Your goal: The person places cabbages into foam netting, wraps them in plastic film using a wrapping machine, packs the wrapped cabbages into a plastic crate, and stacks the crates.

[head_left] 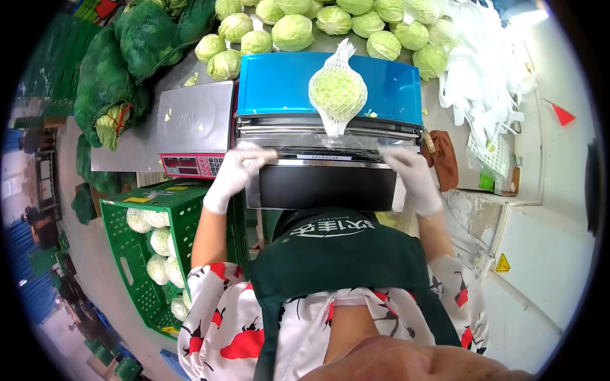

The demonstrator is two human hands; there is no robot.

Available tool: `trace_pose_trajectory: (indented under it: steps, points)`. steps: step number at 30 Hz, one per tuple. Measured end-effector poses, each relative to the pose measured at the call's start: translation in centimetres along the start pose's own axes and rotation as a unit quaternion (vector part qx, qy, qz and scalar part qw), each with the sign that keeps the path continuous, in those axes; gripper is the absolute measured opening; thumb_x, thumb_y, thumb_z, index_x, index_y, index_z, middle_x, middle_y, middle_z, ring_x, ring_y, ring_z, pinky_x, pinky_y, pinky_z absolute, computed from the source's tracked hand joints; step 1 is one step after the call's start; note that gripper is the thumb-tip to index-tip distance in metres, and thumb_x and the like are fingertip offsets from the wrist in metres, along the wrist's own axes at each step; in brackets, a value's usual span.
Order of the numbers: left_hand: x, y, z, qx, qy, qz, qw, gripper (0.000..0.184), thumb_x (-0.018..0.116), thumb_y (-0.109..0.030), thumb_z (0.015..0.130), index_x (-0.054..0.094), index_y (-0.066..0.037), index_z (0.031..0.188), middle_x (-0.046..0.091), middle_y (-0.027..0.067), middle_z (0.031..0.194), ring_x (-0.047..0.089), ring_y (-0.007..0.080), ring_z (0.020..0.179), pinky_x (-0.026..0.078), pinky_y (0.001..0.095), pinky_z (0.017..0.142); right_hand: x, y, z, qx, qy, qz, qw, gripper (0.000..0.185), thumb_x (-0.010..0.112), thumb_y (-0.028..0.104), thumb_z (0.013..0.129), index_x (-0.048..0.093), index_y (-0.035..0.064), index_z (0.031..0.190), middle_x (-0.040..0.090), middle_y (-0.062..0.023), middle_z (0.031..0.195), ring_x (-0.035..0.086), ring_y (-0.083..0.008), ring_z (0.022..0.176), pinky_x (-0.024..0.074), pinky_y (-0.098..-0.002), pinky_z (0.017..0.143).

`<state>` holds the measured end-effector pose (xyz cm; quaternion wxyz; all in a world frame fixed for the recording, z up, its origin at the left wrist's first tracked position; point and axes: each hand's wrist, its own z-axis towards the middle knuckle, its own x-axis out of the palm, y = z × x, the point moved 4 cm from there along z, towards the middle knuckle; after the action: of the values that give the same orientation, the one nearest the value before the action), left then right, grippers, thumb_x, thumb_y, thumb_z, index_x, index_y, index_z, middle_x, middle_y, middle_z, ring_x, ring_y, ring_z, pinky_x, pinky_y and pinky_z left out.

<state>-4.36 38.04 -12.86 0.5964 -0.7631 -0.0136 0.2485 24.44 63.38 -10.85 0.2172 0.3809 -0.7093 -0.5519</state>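
Note:
Both my hands wear white gloves and are at the front of a wrapping machine point(321, 186) with a blue top. My left hand point(240, 170) is closed, pinching the left end of a sheet of clear plastic film point(298, 141). At the sheet's right end, my right hand point(413, 174) has its fingers closed on the film. The film spans the machine's rollers between both hands. Beyond it, a cabbage point(338, 93) in a white foam net rests on the blue top, the net's gathered end pointing away from me.
Left of the machine stands a scale point(196, 120) with a red keypad. Below it, a green crate point(136, 244) holds several netted cabbages. Loose cabbages point(292, 32) lie at the back, green mesh sacks point(105, 89) at the left. White foam nets point(476, 70) hang at the right beside a brown cloth point(443, 159).

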Motion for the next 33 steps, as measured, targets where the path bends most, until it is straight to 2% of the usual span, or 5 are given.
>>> trace_pose_trajectory:
  steps: [5,7,14,24,33]
  points:
    - [-2.1,-11.7,-2.4,0.083,0.140,0.032,0.986,0.018,0.074,0.002,0.079,0.081,-0.010,0.092,0.072,0.0048,0.084,0.064,0.0207,0.083,0.051,0.0349,0.086,-4.6,8.2,-3.3,-0.152,0.315,0.019,0.937,0.017,0.065,0.004,0.088,0.071,-0.0068,0.101,0.066,-0.0088,0.092,0.062,-0.0200,0.091,0.0504,-0.0360,0.091]
    - [-3.5,-12.5,-0.5,0.093,0.114,-0.051,0.988,0.060,0.084,-0.010,0.072,0.064,-0.005,0.128,0.062,0.0148,0.125,0.056,0.0292,0.121,0.042,0.0401,0.107,-5.0,12.3,-1.3,-0.298,0.375,0.121,0.869,0.017,0.066,0.001,0.085,0.071,-0.0064,0.099,0.066,-0.0094,0.094,0.063,-0.0231,0.094,0.0505,-0.0391,0.096]
    - [2.4,-4.4,17.7,0.201,0.030,0.362,0.910,0.133,0.095,-0.024,0.055,0.014,-0.002,0.158,0.019,0.0283,0.162,0.026,0.0408,0.149,0.025,0.0457,0.122,1.5,3.6,17.0,-0.352,0.164,-0.389,0.836,0.130,0.096,0.033,0.056,0.021,-0.0022,0.156,0.033,-0.0266,0.155,0.027,-0.0366,0.149,0.0213,-0.0419,0.122]
    - [5.0,-1.7,13.3,-0.061,0.086,-0.231,0.967,0.084,0.080,-0.036,0.085,0.038,0.002,0.146,0.063,0.0144,0.121,0.065,0.0143,0.095,0.055,0.0270,0.079,5.0,2.0,10.9,0.091,0.138,0.172,0.971,0.077,0.072,0.041,0.091,0.041,-0.0030,0.146,0.062,-0.0114,0.126,0.062,-0.0157,0.111,0.0523,-0.0294,0.092]
    - [12.9,0.1,-3.8,-0.328,0.262,-0.360,0.833,0.071,0.063,-0.048,0.096,0.046,0.003,0.142,0.065,0.0154,0.119,0.071,0.0196,0.085,0.056,0.0273,0.063,5.7,-5.0,-5.5,0.354,0.220,0.014,0.909,0.070,0.049,0.063,0.098,0.064,-0.0012,0.120,0.068,-0.0044,0.082,0.063,-0.0104,0.069,0.0449,-0.0202,0.056]
